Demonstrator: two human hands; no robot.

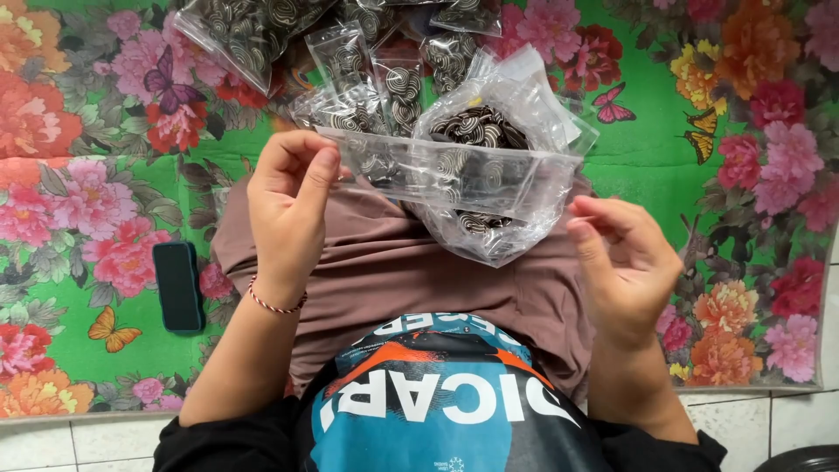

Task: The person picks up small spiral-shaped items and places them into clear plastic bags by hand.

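Note:
My left hand (288, 205) pinches the left end of a small clear plastic bag (489, 175), thumb and fingers closed on its edge. My right hand (622, 253) holds the bag's right end with curled fingertips. The bag is stretched flat between both hands above my lap. Behind it stands a larger open clear bag (502, 232) filled with black-and-white swirl-patterned round pieces (476, 129).
Several small sealed bags of the same swirl pieces (367, 65) lie on the flowered green mat (79, 175) ahead of my knees. A dark phone (177, 286) lies on the mat at my left. White floor tiles (769, 419) border the mat.

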